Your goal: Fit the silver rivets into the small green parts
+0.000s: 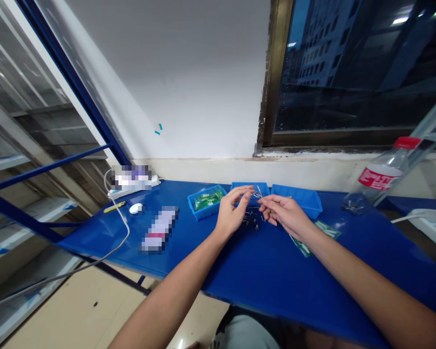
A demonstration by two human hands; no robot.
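Observation:
Over the blue table (218, 261), my left hand (234, 208) and my right hand (285, 213) meet with fingertips pinched close together. Between them are several thin silvery metal pins or wire leads (258, 192), too small to name exactly. Both hands appear closed on these pieces. Just below the fingers lie several small dark parts with thin leads (252, 220). A blue bin (207, 213) left of my hands holds green circuit boards (208, 197). Another blue bin (249, 185) is partly hidden behind my fingers. Near my right wrist lie green-and-white circuit boards (327, 229).
A third blue bin (305, 196) stands at the back right. Beyond it is a clear bottle (380, 177) with a red cap. On the left are a power strip (134, 187), a cable, a yellow cutter (114, 207), a white mouse-like object (135, 208) and a blurred-out rectangular item (160, 229).

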